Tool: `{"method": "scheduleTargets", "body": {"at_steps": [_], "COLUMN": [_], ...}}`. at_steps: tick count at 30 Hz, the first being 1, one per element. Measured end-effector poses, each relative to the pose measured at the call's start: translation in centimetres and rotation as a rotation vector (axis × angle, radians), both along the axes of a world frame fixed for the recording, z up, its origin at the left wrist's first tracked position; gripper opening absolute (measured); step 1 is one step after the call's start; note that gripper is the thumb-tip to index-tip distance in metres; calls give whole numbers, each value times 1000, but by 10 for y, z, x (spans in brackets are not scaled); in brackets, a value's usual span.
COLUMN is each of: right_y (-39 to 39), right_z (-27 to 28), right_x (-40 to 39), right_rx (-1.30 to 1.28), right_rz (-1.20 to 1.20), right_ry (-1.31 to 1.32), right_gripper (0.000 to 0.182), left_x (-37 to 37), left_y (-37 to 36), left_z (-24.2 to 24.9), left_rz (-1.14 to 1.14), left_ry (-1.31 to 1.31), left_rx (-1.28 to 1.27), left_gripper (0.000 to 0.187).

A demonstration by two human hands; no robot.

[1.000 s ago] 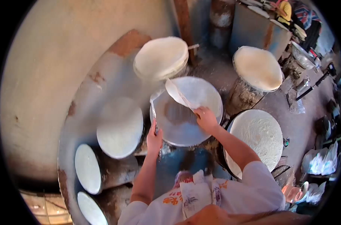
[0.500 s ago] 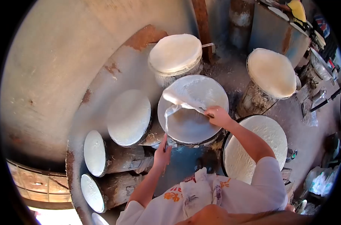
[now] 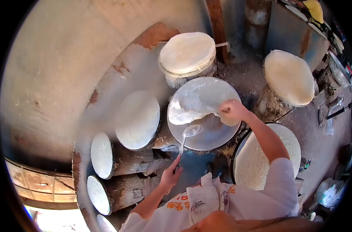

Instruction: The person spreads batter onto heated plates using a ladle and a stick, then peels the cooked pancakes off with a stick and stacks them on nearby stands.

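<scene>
A round griddle (image 3: 222,139) lies in front of me, its far part coated with white batter (image 3: 207,94) that has a ragged near edge. My left hand (image 3: 171,174) is closed around the handle of a ladle (image 3: 193,130), whose batter-smeared bowl is over the near half of the griddle. My right hand (image 3: 231,110) is in a fist at the griddle's right side. Beneath it shows a pale, rounded scraper (image 3: 230,120), touching the edge of the batter; my fingers hide its grip.
Several round griddles stand around me: one coated (image 3: 267,158) at right, one (image 3: 137,120) at left, one with a pale sheet (image 3: 187,53) behind and another (image 3: 288,77) at far right. A big curved metal wall (image 3: 67,77) rises on the left. Steam blurs that side.
My right hand has moved up and right to the griddle's right side. The ladle's bowl has swung right and down, away from the batter edge. The view has shifted slightly.
</scene>
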State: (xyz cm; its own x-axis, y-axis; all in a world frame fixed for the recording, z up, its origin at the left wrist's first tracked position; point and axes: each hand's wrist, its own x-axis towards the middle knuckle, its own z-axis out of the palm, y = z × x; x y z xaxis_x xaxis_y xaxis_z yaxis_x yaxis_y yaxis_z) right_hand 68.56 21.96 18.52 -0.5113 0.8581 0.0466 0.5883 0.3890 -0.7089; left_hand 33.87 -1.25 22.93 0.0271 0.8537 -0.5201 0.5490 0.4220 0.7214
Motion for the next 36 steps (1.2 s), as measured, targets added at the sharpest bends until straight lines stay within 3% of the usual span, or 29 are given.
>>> {"method": "scheduleTargets", "body": {"at_steps": [3,7,8,11,12,14,15,18,21,24,25,26,27,28,31,33,34,36], "right_y": [16,-18,-21,-4,-10,-27,-44,-76,-95,-141,-138,-138,-150,-152,-194,-248,-267,-262], "right_z": [-10,-6,11,-4,-7,0,-2,-14,-35,-5,-3,-4,-9,-15,-14,0,-7,-4], "right_x": [-18,7,13,-2,-4,35,50,63,34,32,35,33,26,17,-8,-23,-51,-148], "right_rx": [249,57,-132,98,-33,-14,-31,-3,264,246,197,125,39,285,322,301,45,-342], "right_rz": [60,197,145,128,122,154,179,-269,-104,-80,-154,-225,-297,-241,-211,-360,-632,-756], "right_ry": [118,174,155,23,90,99,105,218,144,147,150,162,174,198,22,105,370,903], "right_gripper": [17,20,21,21,25,25,25,28,29,28,28,28,28,29,27,28,23,26], "left_x": [5,-18,-15,-12,-11,-24,-33,-15,-7,0,-2,4,-2,0,-13,-32,-48,-75], "left_y": [15,-22,-20,-25,-25,-26,-24,2,14,-2,-8,-2,2,5,3,2,10,18], "left_z": [-2,-7,6,17,22,23,21,41,-20,7,8,18,7,-3,16,48,65,76], "left_rz": [-45,10,49,110,135,189,211,294,251,129,111,77,74,83,105,44,-12,-27], "left_ry": [-16,29,34,-59,-95,-311,-269,-167,-280,-307,-349,-203,-299,-321,-408,-461,-481,-534], "left_rx": [94,45,3,-43,-40,-13,0,41,114,83,61,41,24,40,66,158,260,353], "left_gripper": [57,56,56,57,57,59,58,58,57,56,56,57,58,59,60,60,60,59]}}
